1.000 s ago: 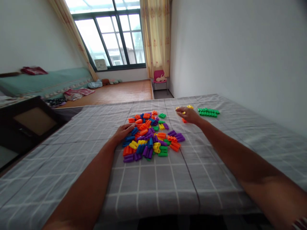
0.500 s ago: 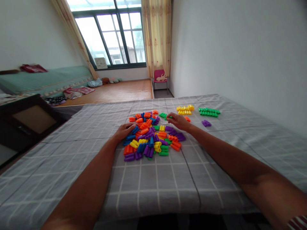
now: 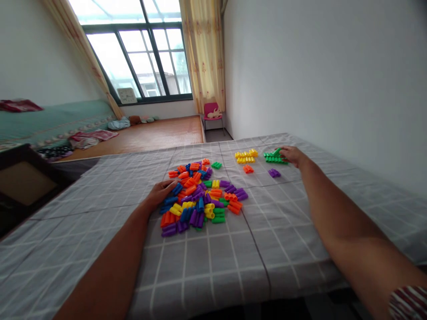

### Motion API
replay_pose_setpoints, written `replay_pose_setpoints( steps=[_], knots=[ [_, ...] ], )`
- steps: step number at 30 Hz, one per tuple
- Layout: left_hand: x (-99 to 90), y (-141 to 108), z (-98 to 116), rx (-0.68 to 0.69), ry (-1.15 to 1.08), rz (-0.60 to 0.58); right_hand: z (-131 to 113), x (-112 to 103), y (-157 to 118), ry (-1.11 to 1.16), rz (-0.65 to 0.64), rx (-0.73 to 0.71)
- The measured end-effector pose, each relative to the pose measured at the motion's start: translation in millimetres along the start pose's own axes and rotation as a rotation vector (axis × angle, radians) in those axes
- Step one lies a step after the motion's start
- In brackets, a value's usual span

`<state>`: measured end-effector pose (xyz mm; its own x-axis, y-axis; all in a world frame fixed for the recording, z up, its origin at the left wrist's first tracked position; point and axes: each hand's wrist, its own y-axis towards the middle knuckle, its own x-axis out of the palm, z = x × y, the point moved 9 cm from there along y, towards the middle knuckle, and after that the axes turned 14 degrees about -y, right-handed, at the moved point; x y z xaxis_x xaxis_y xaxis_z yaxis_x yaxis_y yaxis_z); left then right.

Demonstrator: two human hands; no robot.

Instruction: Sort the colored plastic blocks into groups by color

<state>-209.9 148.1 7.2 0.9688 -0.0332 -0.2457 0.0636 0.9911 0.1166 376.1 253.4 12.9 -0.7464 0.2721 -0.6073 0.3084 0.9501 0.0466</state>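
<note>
My right hand (image 3: 291,155) is at the far right, its fingers pinched on a green plastic tube block (image 3: 276,152). That block is tilted just above the row of green tube blocks (image 3: 275,159); whether it touches them I cannot tell. My left hand (image 3: 162,191) lies flat against the left side of a mixed pile, fingers stretched out beside a blue tube block (image 3: 177,188). The pile holds orange, purple, yellow, blue and green tube blocks, such as a purple tube block (image 3: 196,218) near its front.
Stacked yellow tube blocks (image 3: 246,156) lie left of the green row. One orange block (image 3: 248,169), one purple block (image 3: 274,173) and a green block (image 3: 216,165) lie apart. A grey checked cloth (image 3: 213,262) covers the surface, with a white wall (image 3: 316,80) along the right.
My right hand has moved right from beside the pile to the green row, carrying a green tube block. My left hand stays at the pile. The view has turned slightly right.
</note>
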Motion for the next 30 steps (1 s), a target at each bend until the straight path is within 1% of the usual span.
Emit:
replay_pose_setpoints(
  steps=[1, 3, 5, 7, 10, 11, 12, 14, 16, 18, 19, 21, 22, 24, 25, 27, 30],
  knots=[
    [-0.6, 0, -1, -0.001, 0.001, 0.002, 15, -12, 5, -0.077, 0.031, 0.034],
    [-2.2, 1, -2, 0.004, 0.001, 0.013, 38, -31, 13, -0.301, 0.074, 0.055],
    [-3.8, 1, -1, 0.014, -0.005, 0.025, 53, -42, 19, -0.563, 0.090, 0.040],
    [-3.9, 1, -1, 0.019, -0.007, 0.026, 62, -49, 21, -0.740, 0.145, 0.034],
    [-1.8, -1, 2, 0.023, 0.011, 0.003, 72, -58, 19, -0.788, 0.308, 0.099],
    [-1.4, -1, 2, 0.024, 0.021, -0.002, 74, -59, 18, -0.786, 0.336, 0.114],
    [-1.2, -1, 3, 0.026, 0.029, -0.004, 75, -57, 18, -0.788, 0.336, 0.117],
    [-1.5, -1, 2, 0.028, 0.042, -0.004, 75, -51, 19, -0.801, 0.295, 0.093],
    [-1.1, -1, 1, 0.029, 0.039, -0.009, 74, -46, 19, -0.811, 0.249, 0.057],
    [0.3, -1, 0, 0.024, 0.013, -0.021, 69, -44, 18, -0.813, 0.235, 0.037],
    [0.8, -2, 0, 0.021, -0.008, -0.022, 65, -45, 16, -0.812, 0.249, 0.030],
    [2.2, -4, 3, 0.021, -0.038, -0.024, 50, -47, 10, -0.800, 0.322, -0.005],
    [2.9, -6, 5, 0.029, -0.042, -0.024, 38, -47, 6, -0.783, 0.371, -0.039],
    [6.4, -8, 11, 0.045, -0.022, -0.047, 6, -42, -3, -0.729, 0.444, -0.146],
    [8.5, -9, 12, 0.048, -0.006, -0.064, -13, -36, -9, -0.702, 0.456, -0.210],
    [10.9, -8, 12, 0.045, 0.022, -0.084, -52, -17, -22, -0.665, 0.441, -0.352],
    [9.3, -5, 6, 0.052, 0.043, -0.073, -112, 24, -52, -0.647, 0.352, -0.601]
  ],
)
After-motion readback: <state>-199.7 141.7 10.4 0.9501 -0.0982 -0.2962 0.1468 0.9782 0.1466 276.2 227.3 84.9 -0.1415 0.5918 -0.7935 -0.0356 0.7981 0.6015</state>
